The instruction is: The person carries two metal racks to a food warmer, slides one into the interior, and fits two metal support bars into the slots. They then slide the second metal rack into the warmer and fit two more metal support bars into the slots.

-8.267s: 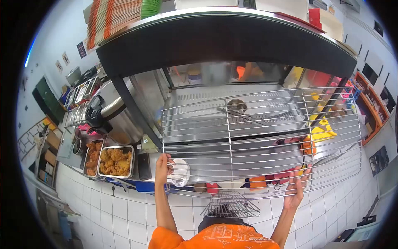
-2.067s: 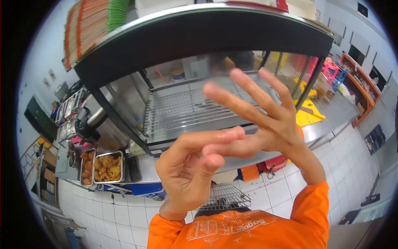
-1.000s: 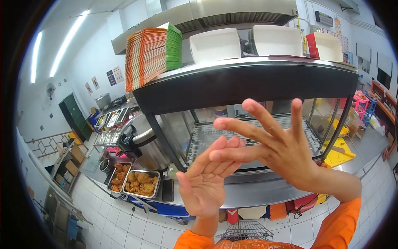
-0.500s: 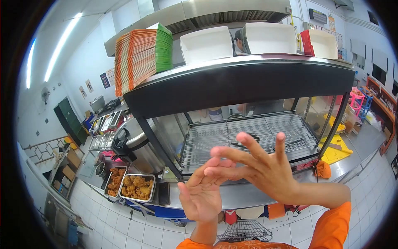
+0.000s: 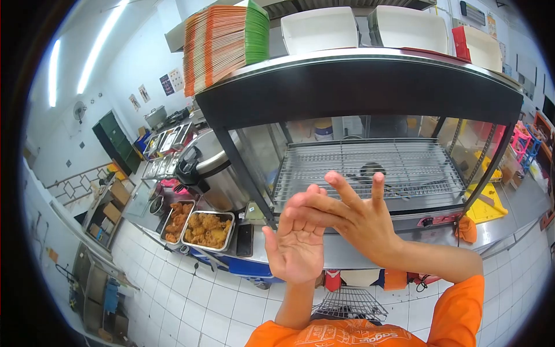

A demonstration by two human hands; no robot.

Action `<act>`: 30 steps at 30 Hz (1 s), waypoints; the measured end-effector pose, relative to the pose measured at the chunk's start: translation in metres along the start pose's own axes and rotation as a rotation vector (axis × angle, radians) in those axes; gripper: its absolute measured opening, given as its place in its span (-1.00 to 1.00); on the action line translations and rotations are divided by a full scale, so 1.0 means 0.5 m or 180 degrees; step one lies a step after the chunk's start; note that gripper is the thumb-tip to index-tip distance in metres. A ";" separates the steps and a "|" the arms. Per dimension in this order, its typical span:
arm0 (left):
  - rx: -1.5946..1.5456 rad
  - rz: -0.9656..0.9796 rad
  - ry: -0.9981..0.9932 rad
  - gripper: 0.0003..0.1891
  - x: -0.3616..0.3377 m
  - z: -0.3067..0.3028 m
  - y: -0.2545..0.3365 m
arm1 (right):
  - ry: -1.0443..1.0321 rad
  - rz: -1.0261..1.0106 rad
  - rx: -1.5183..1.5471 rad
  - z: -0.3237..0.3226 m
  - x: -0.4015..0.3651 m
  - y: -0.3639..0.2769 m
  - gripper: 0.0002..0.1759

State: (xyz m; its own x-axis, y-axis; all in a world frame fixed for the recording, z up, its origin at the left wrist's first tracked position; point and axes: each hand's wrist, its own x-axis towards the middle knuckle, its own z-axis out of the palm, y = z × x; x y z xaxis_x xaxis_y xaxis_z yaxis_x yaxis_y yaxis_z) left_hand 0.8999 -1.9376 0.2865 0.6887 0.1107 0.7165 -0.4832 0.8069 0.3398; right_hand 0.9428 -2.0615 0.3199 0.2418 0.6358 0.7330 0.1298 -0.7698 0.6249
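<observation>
In front of the warming cabinet [image 5: 358, 75], my two bare hands meet at the fingertips. My left hand [image 5: 298, 251] has its palm turned toward me, thumb out to the side. From the right, my right hand [image 5: 367, 225] lays its fingers over the left fingertips, while two of its other fingers point up and apart. Neither hand holds an object. Behind them is the cabinet's wire rack [image 5: 352, 159], with a small dark round item [image 5: 372, 169] on it. Parts of the left fingers are hidden behind the right ones.
Metal trays of fried chicken [image 5: 208, 231] stand at the left by a steel pressure cooker [image 5: 214, 173] and a dark phone-like slab [image 5: 245, 240]. Stacked cartons [image 5: 214, 49] and white boxes [image 5: 321, 32] top the cabinet. A yellow board [image 5: 488, 202] and orange cloth [image 5: 466, 229] lie right.
The view has tilted down and shifted left, so the cabinet sits higher and further right. My right fingers have moved closer over the left fingers, and the hands overlap more.
</observation>
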 end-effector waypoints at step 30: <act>0.2283 0.0449 0.0927 -0.50 0.006 0.036 -0.017 | -0.0033 -0.0079 -0.0288 0.013 -0.014 -0.020 0.09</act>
State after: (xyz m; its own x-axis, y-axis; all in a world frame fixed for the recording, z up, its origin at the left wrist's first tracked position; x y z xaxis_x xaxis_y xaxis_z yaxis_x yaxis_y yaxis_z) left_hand 0.8962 -1.9544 0.2966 0.6610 0.4119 0.6273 -0.7392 0.2132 0.6389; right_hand 0.9460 -2.0587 0.3069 0.2495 0.6536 0.7145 0.0486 -0.7454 0.6649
